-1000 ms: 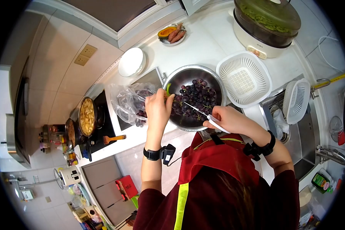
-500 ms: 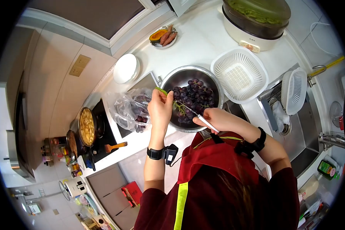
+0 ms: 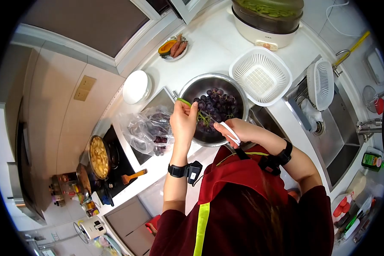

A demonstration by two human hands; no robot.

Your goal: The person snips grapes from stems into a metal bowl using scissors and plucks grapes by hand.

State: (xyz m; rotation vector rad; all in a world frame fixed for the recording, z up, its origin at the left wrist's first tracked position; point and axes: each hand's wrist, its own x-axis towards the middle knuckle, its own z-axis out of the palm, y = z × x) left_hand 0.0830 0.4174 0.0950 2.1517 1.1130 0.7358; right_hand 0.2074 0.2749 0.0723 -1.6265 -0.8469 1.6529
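Note:
A steel bowl [image 3: 191,83] holds dark purple grapes [image 3: 219,104] on green stalks. My left hand [image 3: 183,123] is over the bowl's left side, its thumb and fingers pinched on a thick green grape stem [image 3: 184,101]. At the bowl's lower right, my right hand [image 3: 239,129] is closed around white-handled scissors [image 3: 231,135]. Their blades reach toward the thin stalks below my left fingers, and I cannot make out the tips. To the left of my left hand, a clear plastic bag [image 3: 136,132] contains more grapes.
A white colander [image 3: 234,70] stands right of the bowl, with another basket [image 3: 322,85] at the sink [image 3: 335,147]. Behind are a white bowl [image 3: 135,87], a plate of pumpkin and sweet potatoes [image 3: 175,48] and an electric steamer [image 3: 264,32]. A pan of food [image 3: 99,158] sits on the left stove.
The view has shifted slightly. The scissors have turned in my right hand, and their handles now show spread apart. My left hand keeps its pinch on the grape stem.

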